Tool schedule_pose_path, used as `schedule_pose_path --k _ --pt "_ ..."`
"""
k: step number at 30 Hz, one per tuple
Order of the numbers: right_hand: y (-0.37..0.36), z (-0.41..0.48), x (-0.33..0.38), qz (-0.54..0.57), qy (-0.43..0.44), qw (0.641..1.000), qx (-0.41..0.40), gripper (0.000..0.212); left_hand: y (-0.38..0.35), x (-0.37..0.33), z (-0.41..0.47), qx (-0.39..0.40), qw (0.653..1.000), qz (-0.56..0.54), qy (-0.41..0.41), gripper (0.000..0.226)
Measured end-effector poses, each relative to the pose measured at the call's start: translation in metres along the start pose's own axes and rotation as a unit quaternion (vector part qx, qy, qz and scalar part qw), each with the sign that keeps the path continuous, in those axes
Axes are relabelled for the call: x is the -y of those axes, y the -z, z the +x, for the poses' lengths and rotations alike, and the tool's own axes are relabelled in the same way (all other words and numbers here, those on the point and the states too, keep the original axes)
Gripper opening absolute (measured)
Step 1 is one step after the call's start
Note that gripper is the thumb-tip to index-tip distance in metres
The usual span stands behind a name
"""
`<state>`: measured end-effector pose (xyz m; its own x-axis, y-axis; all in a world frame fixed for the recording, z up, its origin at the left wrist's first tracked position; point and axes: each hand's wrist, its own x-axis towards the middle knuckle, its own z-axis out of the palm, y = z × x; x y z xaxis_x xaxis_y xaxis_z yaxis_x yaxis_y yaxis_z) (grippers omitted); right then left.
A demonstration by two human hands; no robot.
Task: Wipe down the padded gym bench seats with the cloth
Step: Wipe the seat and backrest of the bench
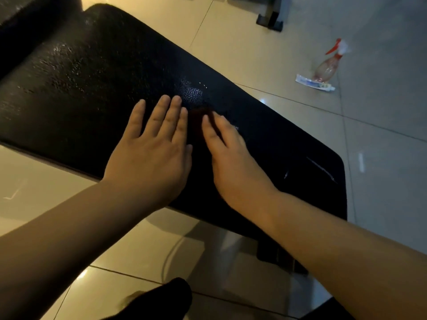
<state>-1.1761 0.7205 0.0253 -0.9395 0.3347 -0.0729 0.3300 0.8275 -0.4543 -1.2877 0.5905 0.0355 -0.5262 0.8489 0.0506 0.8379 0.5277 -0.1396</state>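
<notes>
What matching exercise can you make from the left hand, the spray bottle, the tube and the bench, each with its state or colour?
Things:
1 left hand
2 clear plastic spray bottle
3 white and blue tube
4 black padded bench

States:
A red trigger top
B lying on the floor tiles
C glistening wet patches
D pressed flat on the bench

Pairs: 1-D, 2-A, 3-B, 4-C.

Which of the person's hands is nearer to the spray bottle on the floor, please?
The right. The right hand lies flat on the bench, on the side toward the spray bottle; the left hand lies flat beside it, farther away.
</notes>
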Motion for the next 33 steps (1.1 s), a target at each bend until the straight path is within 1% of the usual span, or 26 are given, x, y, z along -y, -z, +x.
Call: schedule_pose_path --k 4,6,8,10,12,14,17,18,20,23,24,27,28,30,32,33 --pt "-0.005 -0.013 0.006 0.014 -0.039 0.999 -0.024 0.077 0.000 0.008 -0.003 -0.023 0.999 -0.026 -0.037 0.068" --pt "-0.014 -0.024 0.015 0.033 -0.044 0.998 -0.012 0.078 -0.003 0.009 -0.006 -0.028 0.998 -0.028 -0.040 0.068" --pt "-0.017 -0.021 0.018 0.013 -0.020 1.000 0.006 0.078 -0.003 0.011 -0.004 -0.042 0.998 -0.035 -0.043 0.067" --pt "-0.010 -0.005 0.009 -0.014 0.013 1.000 0.007 0.073 -0.003 0.016 0.000 -0.041 0.997 -0.047 -0.048 0.066" --pt "0.003 0.013 -0.001 -0.008 0.032 0.999 0.016 0.071 -0.005 0.021 0.006 -0.038 0.996 -0.054 -0.054 0.067" --pt "0.012 0.020 -0.014 -0.003 0.047 0.998 0.043 0.078 -0.009 0.023 0.011 -0.045 0.996 -0.045 -0.055 0.068" --pt "0.011 -0.004 -0.034 0.004 0.063 0.997 0.050 0.082 -0.019 0.017 0.017 -0.069 0.995 -0.022 -0.064 0.067" --pt "0.005 -0.014 -0.040 -0.002 0.071 0.996 0.056 0.082 -0.023 0.015 0.017 -0.081 0.995 -0.018 -0.058 0.066" --pt "-0.002 -0.024 -0.049 -0.034 0.119 0.990 0.063 0.077 -0.029 0.011 0.015 -0.103 0.994 -0.018 -0.043 0.064" --pt "0.006 0.003 -0.063 -0.002 0.163 0.984 0.076 0.062 -0.029 0.004 0.014 -0.107 0.994 -0.016 -0.008 0.063" --pt "0.011 0.016 -0.068 -0.004 0.171 0.984 0.053 0.060 -0.026 -0.001 0.015 -0.099 0.995 -0.014 0.013 0.064" --pt "0.015 0.029 -0.083 0.009 0.139 0.990 0.001 0.071 -0.020 -0.024 0.017 -0.062 0.996 0.005 0.063 0.067" --pt "0.012 0.022 -0.084 0.018 0.151 0.988 -0.001 0.071 -0.018 -0.030 0.017 -0.056 0.996 0.015 0.071 0.067" --pt "0.000 0.002 -0.089 -0.001 0.223 0.975 0.017 0.069 -0.016 -0.034 0.016 -0.051 0.995 0.026 0.079 0.067" --pt "0.002 -0.007 -0.108 -0.021 0.293 0.954 0.063 0.071 -0.015 -0.036 0.016 -0.050 0.995 0.024 0.086 0.065" --pt "0.008 -0.003 -0.119 -0.033 0.315 0.945 0.079 0.073 -0.015 -0.037 0.017 -0.049 0.994 0.027 0.091 0.064"
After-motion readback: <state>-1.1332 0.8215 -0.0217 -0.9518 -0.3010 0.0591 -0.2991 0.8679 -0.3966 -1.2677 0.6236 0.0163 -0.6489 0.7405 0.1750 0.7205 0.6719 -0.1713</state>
